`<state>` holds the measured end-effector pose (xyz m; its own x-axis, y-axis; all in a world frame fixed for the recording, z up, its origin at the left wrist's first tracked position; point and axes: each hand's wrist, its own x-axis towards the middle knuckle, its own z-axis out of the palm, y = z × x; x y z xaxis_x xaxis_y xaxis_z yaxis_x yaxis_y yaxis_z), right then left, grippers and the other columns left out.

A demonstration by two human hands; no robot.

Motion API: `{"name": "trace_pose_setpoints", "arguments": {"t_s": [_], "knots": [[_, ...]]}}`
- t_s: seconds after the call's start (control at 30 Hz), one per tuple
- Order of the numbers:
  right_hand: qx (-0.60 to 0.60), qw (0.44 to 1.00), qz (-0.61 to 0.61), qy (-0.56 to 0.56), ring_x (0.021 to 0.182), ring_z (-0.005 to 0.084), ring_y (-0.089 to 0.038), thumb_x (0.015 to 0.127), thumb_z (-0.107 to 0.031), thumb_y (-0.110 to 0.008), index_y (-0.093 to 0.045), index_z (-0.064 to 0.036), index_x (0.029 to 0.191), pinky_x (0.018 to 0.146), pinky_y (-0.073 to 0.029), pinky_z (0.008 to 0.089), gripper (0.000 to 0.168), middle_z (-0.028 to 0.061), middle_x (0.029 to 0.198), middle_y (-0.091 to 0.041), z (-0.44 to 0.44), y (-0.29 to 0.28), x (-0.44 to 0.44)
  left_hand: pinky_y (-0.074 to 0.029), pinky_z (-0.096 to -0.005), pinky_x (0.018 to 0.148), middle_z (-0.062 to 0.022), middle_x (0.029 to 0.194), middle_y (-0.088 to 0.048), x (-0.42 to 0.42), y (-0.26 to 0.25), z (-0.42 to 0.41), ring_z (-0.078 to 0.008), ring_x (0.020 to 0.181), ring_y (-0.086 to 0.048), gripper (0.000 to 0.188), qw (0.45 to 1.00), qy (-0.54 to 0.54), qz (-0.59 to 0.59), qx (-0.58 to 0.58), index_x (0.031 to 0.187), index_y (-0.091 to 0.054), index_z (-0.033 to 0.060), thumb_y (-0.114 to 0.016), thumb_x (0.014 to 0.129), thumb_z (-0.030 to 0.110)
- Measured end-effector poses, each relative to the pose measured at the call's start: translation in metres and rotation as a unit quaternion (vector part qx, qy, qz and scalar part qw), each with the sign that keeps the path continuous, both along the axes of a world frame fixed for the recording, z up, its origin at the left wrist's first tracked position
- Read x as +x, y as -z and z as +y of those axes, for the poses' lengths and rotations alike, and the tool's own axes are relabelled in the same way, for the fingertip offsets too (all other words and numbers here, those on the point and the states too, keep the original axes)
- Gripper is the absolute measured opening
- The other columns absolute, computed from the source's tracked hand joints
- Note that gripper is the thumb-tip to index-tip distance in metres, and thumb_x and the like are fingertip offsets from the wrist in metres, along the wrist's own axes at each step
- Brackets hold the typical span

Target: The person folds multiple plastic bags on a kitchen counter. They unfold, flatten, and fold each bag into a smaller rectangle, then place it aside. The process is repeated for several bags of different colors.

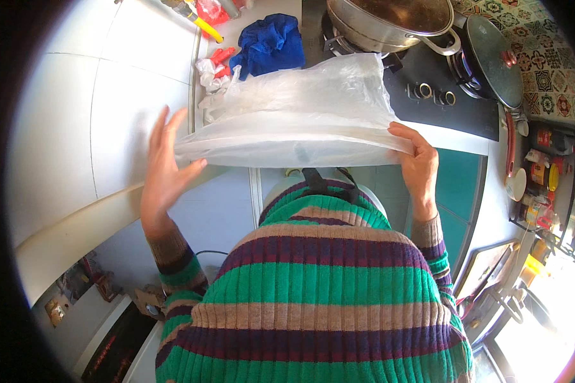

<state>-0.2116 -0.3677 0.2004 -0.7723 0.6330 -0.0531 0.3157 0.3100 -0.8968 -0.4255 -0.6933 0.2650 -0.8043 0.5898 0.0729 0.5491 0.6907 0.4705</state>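
A translucent white plastic bag [302,119] spreads sideways between my hands, partly over the counter edge and the front of the stove. My right hand [418,160] pinches its right end between thumb and fingers. At its left end is my left hand [167,165], slightly blurred, fingers and thumb spread wide beside the plastic; it does not grip the bag. A crumpled blue cloth [270,45] lies behind the bag, with red and white crumpled plastic [216,72] to the left of it.
On the black gas stove [465,112] stand a large steel pot [393,24] with dark contents and a lidded pan [493,60]. A yellow-ended tube [206,28] lies at the back left. White tiled wall [67,115] borders the left; a rack of bottles and jars [546,158] stands right.
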Motion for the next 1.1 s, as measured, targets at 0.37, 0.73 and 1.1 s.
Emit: {"name": "trace_pose_setpoints", "arguments": {"t_s": [0.37,0.73,1.1], "knots": [[-0.155,0.971,0.034,-0.182,0.111,0.0238,-0.055,0.075,-0.011,-0.067,-0.053,-0.006,0.123,0.086,-0.05,0.034,0.05,0.0139,0.133,-0.047,-0.011,-0.034,0.027,-0.041,-0.0403,0.088,-0.0071,0.097,-0.06,0.091,0.096,0.098,-0.023,0.088,-0.059,0.041,0.955,0.2,0.178,0.129,0.107,-0.059,0.0068,-0.069,0.067,0.011],[0.154,0.948,-0.001,-0.279,0.119,0.0299,-0.048,0.084,-0.032,-0.055,-0.068,-0.008,0.094,0.097,-0.04,0.039,0.03,0.0122,0.119,-0.058,0.04,0.079,0.018,-0.048,-0.0377,0.079,-0.011,0.101,-0.06,0.082,0.123,0.068,-0.0279,0.088,-0.06,0.016,0.963,0.223,0.15,0.005,0.08,-0.056,0.0065,-0.064,0.066,0.006],[0.255,0.898,-0.015,-0.358,0.115,0.0289,-0.052,0.063,0.01,-0.062,-0.061,-0.007,0.101,0.095,-0.043,0.0396,0.042,0.0088,0.116,-0.06,0.072,0.132,0.011,-0.044,-0.0451,0.07,-0.019,0.084,-0.059,0.036,0.131,0.083,-0.0372,0.082,-0.056,0.023,0.921,0.278,-0.242,-0.122,0.097,-0.055,0.0056,-0.06,0.082,0.022]]}}
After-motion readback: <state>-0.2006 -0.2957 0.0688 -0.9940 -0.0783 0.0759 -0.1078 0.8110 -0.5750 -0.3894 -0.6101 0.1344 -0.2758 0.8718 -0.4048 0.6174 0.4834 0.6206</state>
